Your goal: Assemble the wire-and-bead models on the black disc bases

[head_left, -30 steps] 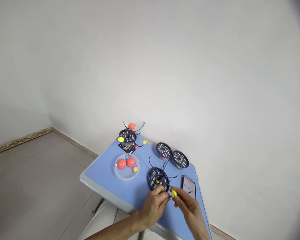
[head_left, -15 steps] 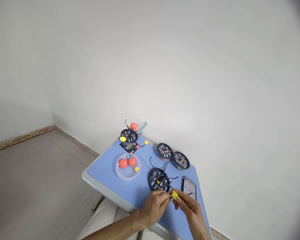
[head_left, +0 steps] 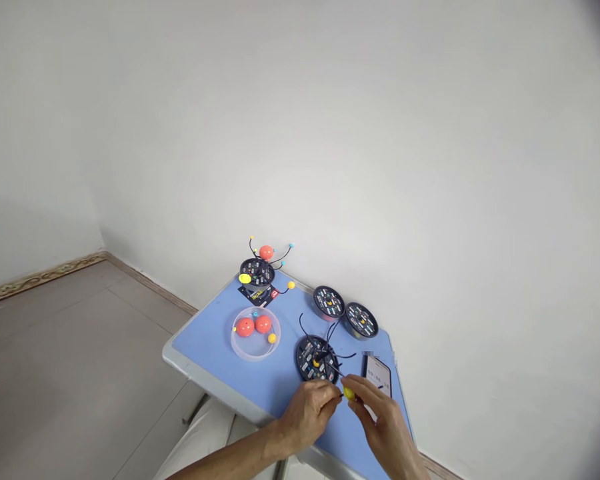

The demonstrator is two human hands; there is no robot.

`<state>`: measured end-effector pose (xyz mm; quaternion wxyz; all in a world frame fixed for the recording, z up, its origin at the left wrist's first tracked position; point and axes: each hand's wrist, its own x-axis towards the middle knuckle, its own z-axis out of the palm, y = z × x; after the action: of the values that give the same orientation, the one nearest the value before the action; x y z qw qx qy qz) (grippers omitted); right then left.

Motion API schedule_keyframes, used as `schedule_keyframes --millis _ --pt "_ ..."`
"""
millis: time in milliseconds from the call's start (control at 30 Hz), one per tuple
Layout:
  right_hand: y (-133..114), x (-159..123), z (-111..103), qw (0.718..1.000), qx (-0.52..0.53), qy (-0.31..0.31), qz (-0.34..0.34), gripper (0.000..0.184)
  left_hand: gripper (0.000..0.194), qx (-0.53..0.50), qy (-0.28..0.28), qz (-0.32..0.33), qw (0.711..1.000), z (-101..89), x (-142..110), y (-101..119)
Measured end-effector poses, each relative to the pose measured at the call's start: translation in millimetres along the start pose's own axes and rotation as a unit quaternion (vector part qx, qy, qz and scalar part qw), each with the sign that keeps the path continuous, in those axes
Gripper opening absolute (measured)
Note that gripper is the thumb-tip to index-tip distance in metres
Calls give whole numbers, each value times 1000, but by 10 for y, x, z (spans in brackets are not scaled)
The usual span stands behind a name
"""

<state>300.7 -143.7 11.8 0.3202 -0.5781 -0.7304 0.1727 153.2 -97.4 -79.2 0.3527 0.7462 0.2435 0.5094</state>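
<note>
A small yellow ball (head_left: pixel 349 393) is pinched in the fingers of my right hand (head_left: pixel 383 419), just above the blue table (head_left: pixel 215 340). My left hand (head_left: pixel 307 413) is closed on the tip of a thin black wire arm (head_left: pixel 336 369) right beside the ball. That arm comes from a round black disc base (head_left: pixel 313 358) with several bare black wires sticking up from its centre. Both hands meet at the table's near right part.
A clear shallow dish (head_left: pixel 255 333) holds two orange balls and small beads. An assembled disc model (head_left: pixel 257 270) with an orange ball stands at the far corner. Two more black discs (head_left: pixel 329 301) (head_left: pixel 361 319) lie by the wall. A phone (head_left: pixel 379 377) lies right of my hands.
My right hand has dropped slightly and turned over the yellow ball, covering more of it. My left hand stays on the wire tip. The view shifted a little.
</note>
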Motion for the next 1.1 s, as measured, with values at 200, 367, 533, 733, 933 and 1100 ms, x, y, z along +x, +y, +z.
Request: schedule_keyframes --millis 200,367,533,733,933,1100 --pt "-152 54 -18 988 -108 -72 -84 38 37 -6 6 -3 1000 -6 13 6" --pt "-98 85 10 973 -181 -82 -121 40 30 -22 6 3 1000 -1 7 -12" --pt "-51 115 54 967 -207 -95 -111 35 27 -30 11 -4 999 1 -5 -37" --pt "-84 109 96 958 -263 -62 -97 26 27 -26 16 -27 999 -4 -2 -45" --pt "-261 94 55 946 -306 -88 -64 27 23 -60 14 -35 997 -26 14 -30" --pt "-360 121 80 933 -341 -102 -44 21 26 -46 18 -45 998 -18 14 -46"
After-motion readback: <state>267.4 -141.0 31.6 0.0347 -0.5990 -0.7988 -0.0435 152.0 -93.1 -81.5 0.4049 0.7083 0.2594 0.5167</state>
